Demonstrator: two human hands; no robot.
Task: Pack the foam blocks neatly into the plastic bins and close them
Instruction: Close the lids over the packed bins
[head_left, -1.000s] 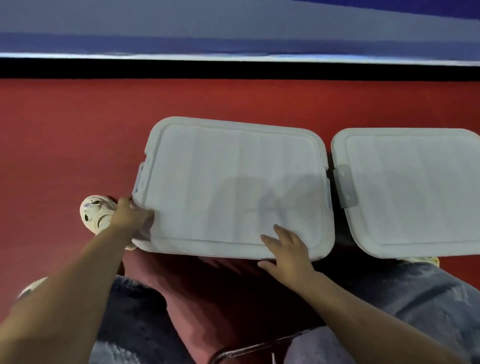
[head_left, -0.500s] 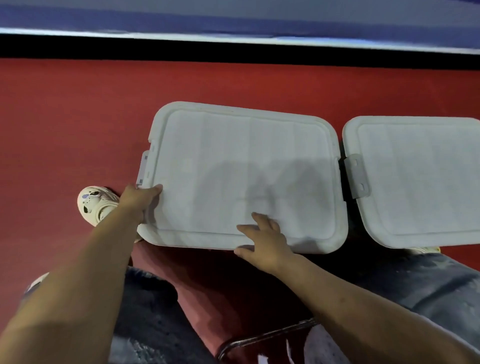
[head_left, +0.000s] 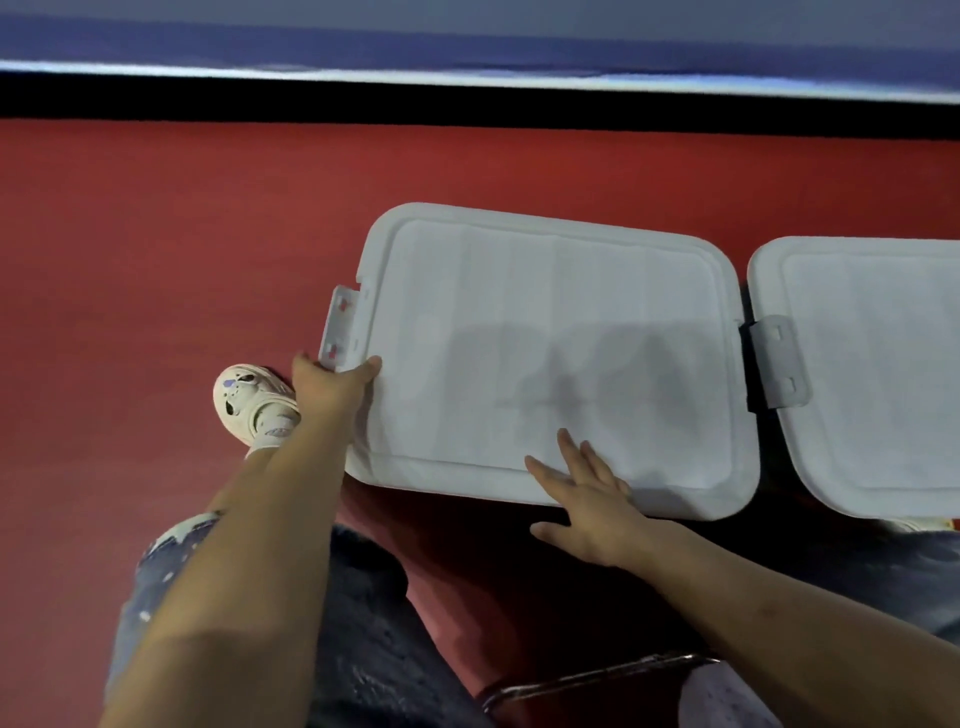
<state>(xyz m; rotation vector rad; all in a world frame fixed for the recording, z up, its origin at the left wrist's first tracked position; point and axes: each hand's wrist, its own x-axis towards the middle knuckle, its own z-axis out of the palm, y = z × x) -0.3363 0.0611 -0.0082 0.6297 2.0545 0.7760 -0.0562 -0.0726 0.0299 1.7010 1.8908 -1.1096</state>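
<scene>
Two white plastic bins sit side by side on the red floor (head_left: 156, 234), both with lids on. The bigger-looking one (head_left: 550, 358) lies in front of the person; the second (head_left: 872, 364) is just beside it at the right, cut off by the edge. Two hands are on the near bin: the left hand (head_left: 332, 387) grips its left edge below the one raised latch (head_left: 340, 327), the right hand (head_left: 587, 499) rests flat, fingers spread, on the lid's near edge. One pale shoe (head_left: 254, 402) shows beside the left wrist.
</scene>
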